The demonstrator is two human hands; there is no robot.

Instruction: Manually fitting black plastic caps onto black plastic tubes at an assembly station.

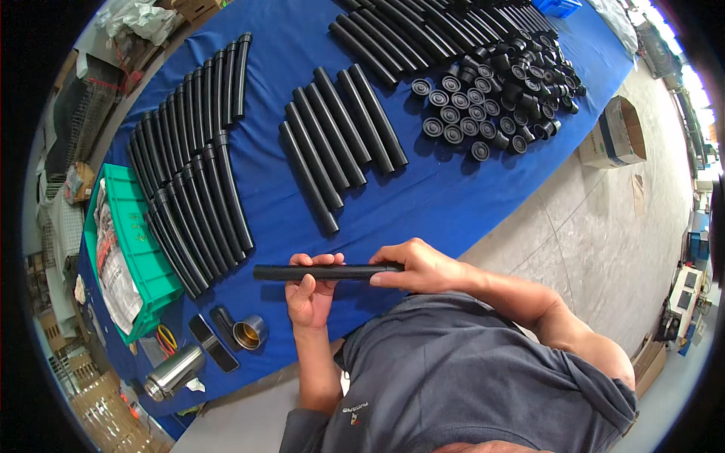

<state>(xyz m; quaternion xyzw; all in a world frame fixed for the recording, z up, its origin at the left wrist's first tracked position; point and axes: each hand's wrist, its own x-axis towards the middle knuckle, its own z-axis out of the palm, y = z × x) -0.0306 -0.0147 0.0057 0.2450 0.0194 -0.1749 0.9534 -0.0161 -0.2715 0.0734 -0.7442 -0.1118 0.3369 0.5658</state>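
A straight black tube [349,272] lies level across the front of my body, above the near edge of the blue-covered table. My left hand [308,299] has its thumb and fingers closed around the tube's left part, leaving the left tip sticking out. At the other end, my right hand [420,267] grips the tube; its fingers cover that tip, so I cannot tell whether a cap sits there. Just beyond my hands several loose black tubes [343,136] lie slantwise, side by side. Farther right is a heap of round black end caps [483,106].
Two rows of black tubes with collared ends [198,189] lie at the left. Beside them are a green crate [155,264], a steel flask [175,373], a phone [214,343], a metal cup [250,332] and scissors [166,339]. A cardboard box [615,136] stands on the floor.
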